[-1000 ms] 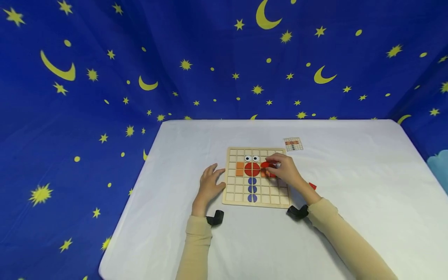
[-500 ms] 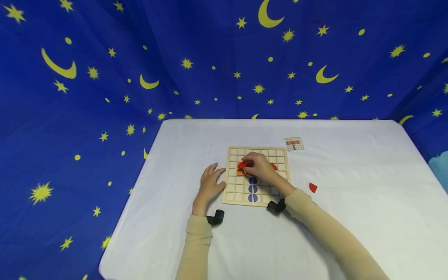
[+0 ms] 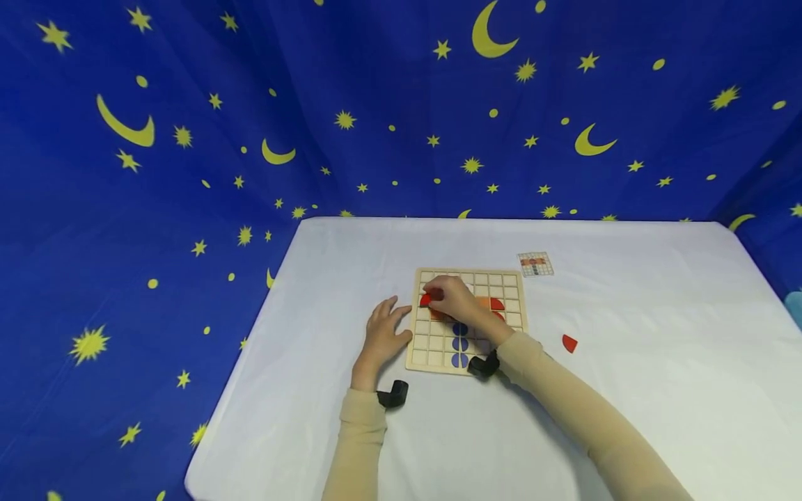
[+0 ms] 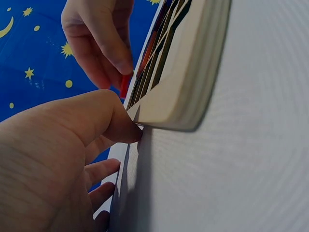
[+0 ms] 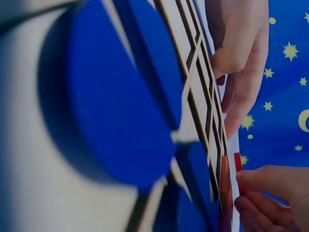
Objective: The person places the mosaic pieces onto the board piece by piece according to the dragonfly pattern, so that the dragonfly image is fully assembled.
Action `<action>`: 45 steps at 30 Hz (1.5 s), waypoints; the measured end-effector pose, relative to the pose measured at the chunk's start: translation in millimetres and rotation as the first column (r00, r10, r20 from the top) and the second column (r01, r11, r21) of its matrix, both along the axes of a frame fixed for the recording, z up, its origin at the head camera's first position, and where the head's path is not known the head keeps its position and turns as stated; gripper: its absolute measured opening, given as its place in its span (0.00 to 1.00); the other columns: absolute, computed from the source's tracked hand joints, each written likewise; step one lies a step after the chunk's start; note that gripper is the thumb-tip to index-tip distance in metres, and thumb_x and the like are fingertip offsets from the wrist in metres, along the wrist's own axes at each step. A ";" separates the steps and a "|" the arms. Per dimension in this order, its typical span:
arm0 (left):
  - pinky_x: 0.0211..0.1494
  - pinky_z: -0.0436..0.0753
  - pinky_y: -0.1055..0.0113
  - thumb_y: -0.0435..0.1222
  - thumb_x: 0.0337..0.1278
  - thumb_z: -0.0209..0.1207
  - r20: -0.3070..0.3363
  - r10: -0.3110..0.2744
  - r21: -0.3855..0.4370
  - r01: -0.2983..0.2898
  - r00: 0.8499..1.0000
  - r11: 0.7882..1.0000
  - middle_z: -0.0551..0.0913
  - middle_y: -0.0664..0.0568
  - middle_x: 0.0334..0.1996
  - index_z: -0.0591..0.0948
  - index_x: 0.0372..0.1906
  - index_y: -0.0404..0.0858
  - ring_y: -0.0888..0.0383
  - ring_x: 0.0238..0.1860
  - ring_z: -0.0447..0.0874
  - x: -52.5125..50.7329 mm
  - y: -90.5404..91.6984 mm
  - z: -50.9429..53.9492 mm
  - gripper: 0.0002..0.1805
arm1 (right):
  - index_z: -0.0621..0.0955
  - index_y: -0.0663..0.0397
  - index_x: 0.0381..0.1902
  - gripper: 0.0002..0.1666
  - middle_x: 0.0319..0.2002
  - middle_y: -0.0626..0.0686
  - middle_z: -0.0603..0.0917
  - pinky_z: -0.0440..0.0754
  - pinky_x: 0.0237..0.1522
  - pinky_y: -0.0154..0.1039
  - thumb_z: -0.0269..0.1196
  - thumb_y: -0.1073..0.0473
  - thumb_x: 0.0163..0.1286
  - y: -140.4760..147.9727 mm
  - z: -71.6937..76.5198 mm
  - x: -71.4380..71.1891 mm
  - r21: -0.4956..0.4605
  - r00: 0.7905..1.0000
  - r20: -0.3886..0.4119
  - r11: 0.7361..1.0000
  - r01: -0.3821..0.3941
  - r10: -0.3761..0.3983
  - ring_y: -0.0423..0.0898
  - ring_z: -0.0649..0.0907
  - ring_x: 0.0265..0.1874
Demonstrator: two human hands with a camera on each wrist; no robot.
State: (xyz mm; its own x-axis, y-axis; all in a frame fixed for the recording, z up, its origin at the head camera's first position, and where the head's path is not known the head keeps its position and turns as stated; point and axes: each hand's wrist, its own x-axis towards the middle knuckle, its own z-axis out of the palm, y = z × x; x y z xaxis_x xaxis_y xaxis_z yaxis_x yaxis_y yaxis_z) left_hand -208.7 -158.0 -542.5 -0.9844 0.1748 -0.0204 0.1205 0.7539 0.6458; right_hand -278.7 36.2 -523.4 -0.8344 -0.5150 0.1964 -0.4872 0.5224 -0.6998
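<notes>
In the head view, a wooden grid board [image 3: 420, 342] lies on the white table, with blue half-circle pieces [image 3: 460, 344] down its middle. Over the board's left side, my right hand [image 3: 456, 300] pinches a red quarter-circle piece [image 3: 426, 300] between thumb and fingers. The left wrist view shows this red piece [image 4: 125, 87] just above the grid. My left hand [image 3: 381, 339] rests beside the board's left edge, fingers spread and thumb against the frame. Orange pieces [image 3: 484, 302] and red quarter-circles [image 3: 497, 304] sit at the board's right; my right hand hides the middle part.
A loose red quarter-circle [image 3: 569, 343] lies on the table right of the board. Beyond the board's far right corner is a small pattern card [image 3: 535, 264]. A blue curtain [image 3: 376, 83] with stars and moons hangs behind the table.
My right hand has carried the red piece leftward from the board's right side, past the middle, to its left side. My left hand stays at the edge. The head view has shifted slightly.
</notes>
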 end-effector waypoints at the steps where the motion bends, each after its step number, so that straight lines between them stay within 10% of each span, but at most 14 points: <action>1: 0.74 0.50 0.42 0.37 0.52 0.57 0.000 -0.002 0.002 0.002 1.000 1.000 0.59 0.42 0.72 0.74 0.63 0.42 0.43 0.74 0.49 -0.4 0.9 0.7 0.28 | 0.82 0.68 0.46 0.17 0.45 0.63 0.85 0.82 0.50 0.47 0.66 0.70 0.56 0.2 -0.8 -0.3 0.013 1.000 -0.010 1.000 0.000 0.001 0.56 0.84 0.45; 22: 0.75 0.49 0.41 0.36 0.51 0.57 0.008 -0.042 0.008 0.041 0.999 0.999 0.58 0.41 0.72 0.73 0.63 0.41 0.42 0.74 0.49 0.9 11.4 4.2 0.29 | 0.84 0.62 0.42 0.14 0.37 0.56 0.83 0.81 0.42 0.41 0.67 0.63 0.58 11.3 -4.0 3.0 0.041 0.999 -0.032 0.999 0.009 -0.008 0.47 0.80 0.35; 45: 0.75 0.48 0.41 0.35 0.50 0.57 0.003 0.007 0.047 -0.007 1.000 0.999 0.59 0.42 0.72 0.75 0.62 0.40 0.42 0.75 0.48 0.5 1.7 3.0 0.28 | 0.83 0.68 0.44 0.13 0.39 0.59 0.84 0.84 0.46 0.48 0.64 0.69 0.61 107.3 5.9 63.1 -0.113 0.977 -0.053 0.973 0.201 -0.208 0.54 0.84 0.40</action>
State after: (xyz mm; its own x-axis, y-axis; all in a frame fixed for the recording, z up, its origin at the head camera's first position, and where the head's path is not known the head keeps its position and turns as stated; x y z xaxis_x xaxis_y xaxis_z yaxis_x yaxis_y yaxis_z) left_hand -208.2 -156.3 -539.6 -0.9855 0.1692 -0.0154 0.1135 0.7233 0.6812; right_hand -215.6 143.4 -517.4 -0.9035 -0.3085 0.2974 -0.4238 0.5401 -0.7271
